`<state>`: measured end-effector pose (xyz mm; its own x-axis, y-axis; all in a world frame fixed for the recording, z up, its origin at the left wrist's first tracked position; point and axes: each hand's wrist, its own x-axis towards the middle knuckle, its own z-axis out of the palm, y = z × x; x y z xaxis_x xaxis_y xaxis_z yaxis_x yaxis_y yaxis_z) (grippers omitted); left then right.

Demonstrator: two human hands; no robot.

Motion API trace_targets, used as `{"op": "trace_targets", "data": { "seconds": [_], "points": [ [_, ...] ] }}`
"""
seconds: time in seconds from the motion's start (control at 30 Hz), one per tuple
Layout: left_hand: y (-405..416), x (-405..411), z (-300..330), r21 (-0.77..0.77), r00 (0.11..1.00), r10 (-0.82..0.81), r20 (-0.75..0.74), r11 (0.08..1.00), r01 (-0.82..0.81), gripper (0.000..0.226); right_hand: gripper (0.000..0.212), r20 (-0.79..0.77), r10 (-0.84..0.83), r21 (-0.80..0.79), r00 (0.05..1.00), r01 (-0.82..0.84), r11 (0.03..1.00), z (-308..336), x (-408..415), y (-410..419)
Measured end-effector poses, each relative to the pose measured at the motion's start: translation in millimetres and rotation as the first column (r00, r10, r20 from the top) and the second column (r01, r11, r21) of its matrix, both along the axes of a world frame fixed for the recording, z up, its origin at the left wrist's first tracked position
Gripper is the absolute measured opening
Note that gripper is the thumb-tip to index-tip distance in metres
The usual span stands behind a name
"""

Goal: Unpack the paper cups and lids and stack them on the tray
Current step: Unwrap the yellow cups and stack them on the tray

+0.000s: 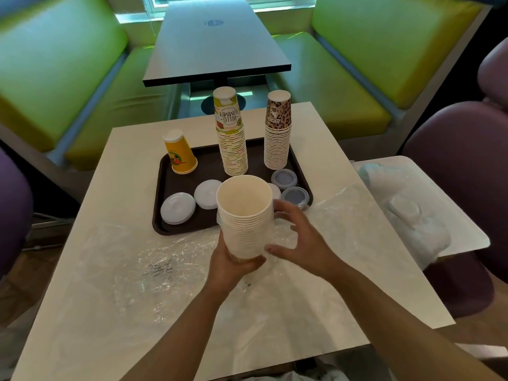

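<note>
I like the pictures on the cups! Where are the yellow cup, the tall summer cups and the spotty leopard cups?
Yellow upside-down paper cup [180, 154]: head view, its side.
Tall "Hello Summer" paper cup stack [232, 144]: head view, mid-stack.
Leopard-print paper cup stack [277, 141]: head view, mid-stack.

Green bench seats [357, 50], dark table [214, 42], purple chairs [461, 166] beyond.

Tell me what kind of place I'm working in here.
Most likely a cafe or fast-food dining area. Green booth seats flank a dark table ahead, and a brown serving tray on the near white table holds stacks of printed paper cups and plastic lids.
</note>
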<state>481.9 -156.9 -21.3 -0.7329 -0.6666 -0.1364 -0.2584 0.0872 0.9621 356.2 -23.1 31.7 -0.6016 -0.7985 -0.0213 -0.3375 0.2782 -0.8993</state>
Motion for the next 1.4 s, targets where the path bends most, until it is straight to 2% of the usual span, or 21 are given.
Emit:
{"op": "trace_targets", "data": {
  "seconds": [0.17, 0.27, 0.37, 0.4, 0.47, 0.57, 0.63, 0.7, 0.8, 1.03, 1.17, 1.23, 1.3, 1.4],
  "points": [
    [-1, 6, -23, 0.012, 0.998, -0.01, 0.059, 1.0, 0.009, 0.067, 0.097, 0.144, 0.041, -0.065, 0.989, -0.032, 0.997, 0, 24, -25],
    [0, 9, -28, 0.001, 0.998, -0.024, 0.05, 1.0, 0.024, 0.059, 0.101, 0.131, 0.019, -0.051, 0.991, -0.012, 0.999, -10, 32, -30],
    [-3, 9, -24, -0.002, 0.994, -0.094, 0.057, 0.996, 0.094, 0.061, 0.103, 0.107, -0.029, -0.029, 0.994, 0.033, 0.999, -18, 34, -35],
    [-6, 10, -21, 0.001, 0.989, -0.132, 0.071, 0.991, 0.132, 0.065, 0.102, 0.103, -0.028, -0.024, 0.994, 0.031, 0.999, -19, 33, -35],
    [-12, 13, -13, 0.05, 0.975, -0.206, 0.079, 0.978, 0.203, 0.088, 0.098, 0.101, -0.022, -0.001, 0.995, 0.022, 1.0, -24, 32, -34],
    [-18, 18, 7, 0.079, 0.961, -0.278, 0.006, 0.958, 0.277, 0.12, 0.093, 0.116, -0.053, 0.031, 0.992, 0.05, 0.998, -33, 32, -31],
    [-18, 17, 20, 0.05, 0.946, -0.321, -0.051, 0.945, 0.324, 0.125, 0.094, 0.121, -0.061, 0.045, 0.991, 0.056, 0.997, -37, 33, -30],
    [-14, 12, 28, 0.011, 0.955, -0.29, -0.065, 0.957, 0.291, 0.115, 0.089, 0.137, -0.057, 0.044, 0.989, 0.051, 0.998, -38, 34, -31],
    [-5, 5, 33, -0.004, 0.992, -0.113, -0.061, 0.994, 0.113, 0.096, 0.079, 0.071, -0.082, 0.051, 0.994, 0.079, 0.996, -33, 39, -35],
    [-20, 10, 73, -0.105, 0.981, -0.021, -0.193, 0.994, 0.001, 0.093, 0.075, -0.057, -0.088, 0.006, 0.995, 0.088, 0.996, 6, 48, -56],
    [-42, 30, 98, -0.219, 0.98, 0.027, -0.196, 0.973, -0.071, 0.096, 0.081, 0.115, 0.048, -0.067, 0.992, -0.04, 0.997, 36, 62, -76],
    [-57, 42, 105, -0.277, 0.987, 0.045, -0.154, 0.957, -0.087, 0.099, 0.089, 0.165, 0.146, -0.124, 0.975, -0.126, 0.984, 50, 66, -82],
    [-72, 56, 106, -0.322, 0.994, 0.048, -0.102, 0.944, -0.079, 0.097, 0.088, 0.256, 0.249, -0.177, 0.934, -0.208, 0.962, 60, 69, -85],
    [-91, 77, 103, -0.378, 0.999, 0.042, -0.007, 0.925, -0.042, 0.093, 0.079, 0.411, 0.259, -0.28, 0.874, -0.15, 0.948, 68, 72, -88]
  ]
}}
